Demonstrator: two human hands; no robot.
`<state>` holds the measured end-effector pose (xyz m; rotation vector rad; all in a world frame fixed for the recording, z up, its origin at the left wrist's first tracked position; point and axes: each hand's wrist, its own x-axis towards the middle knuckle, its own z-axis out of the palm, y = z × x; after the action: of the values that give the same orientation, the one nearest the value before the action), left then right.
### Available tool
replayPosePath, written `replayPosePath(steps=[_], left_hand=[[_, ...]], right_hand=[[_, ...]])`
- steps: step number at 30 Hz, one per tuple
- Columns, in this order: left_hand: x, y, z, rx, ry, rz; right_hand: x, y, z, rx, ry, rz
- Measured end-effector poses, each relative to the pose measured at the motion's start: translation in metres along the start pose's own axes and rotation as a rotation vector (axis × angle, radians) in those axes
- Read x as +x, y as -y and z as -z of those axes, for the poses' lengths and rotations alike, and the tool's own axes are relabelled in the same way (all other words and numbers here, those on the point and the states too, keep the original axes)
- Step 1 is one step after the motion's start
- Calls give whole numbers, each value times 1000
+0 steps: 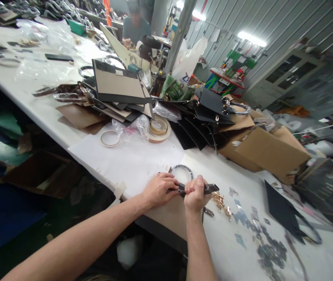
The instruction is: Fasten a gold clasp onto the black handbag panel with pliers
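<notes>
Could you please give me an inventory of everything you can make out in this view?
Strip: one, dark, at both hands
Looped handle: one, dark, just beyond the strip
Board: one, tan and black, below the hands
Gold pieces: several, gold, right of the hands
Small pieces: many, grey, table's right part
Handled panel: one, black, far right
Tape rolls: count unclear, tan, mid-table
Ring: one, tan, left of the rolls
Panel pile: count unclear, black and tan, behind the rolls
Carton: one, brown, behind right
Table: one, white, underneath
Co-worker: one, greyish top, across the table
Cabinet: one, grey, back right
Left hand: one, bare, on the strip
Right hand: one, bare, gripping the strip
</notes>
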<state>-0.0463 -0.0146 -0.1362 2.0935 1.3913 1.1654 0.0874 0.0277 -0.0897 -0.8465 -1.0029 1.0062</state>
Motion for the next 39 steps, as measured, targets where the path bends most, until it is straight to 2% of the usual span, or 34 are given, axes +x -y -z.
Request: replayPosePath(steps=[5,7,12,17,22,24,29,32,36,39], left_hand=[[-1,0,-1,-3,-5,5],[-1,0,-2,-3,-5,6],[-1,0,-5,27,-4,8],[0,1,-5,18,-9,11],[-1,1,-9,26,-26,-11],[0,1,-9,28,-37,-14],[1,0,-3,33,7,-33],[0,-1,-1,80,45,-10],[-1,-1,-3,94,54,20],[-1,-2,-5,86,34,52]], right_hand=[[3,19,-4,59,52,68],[1,18,-5,49,43,88],[1,8,-6,23,8,1],[8,21,-4,146,-1,95],[-1,0,3,20,-54,-21],[1,-1,5,19,-75,-36],[20,33,9,78,-33,-6],[30,45,6,86,33,-95],[31,28,-3,59,61,-222],[29,7,-11,49,28,-268]])
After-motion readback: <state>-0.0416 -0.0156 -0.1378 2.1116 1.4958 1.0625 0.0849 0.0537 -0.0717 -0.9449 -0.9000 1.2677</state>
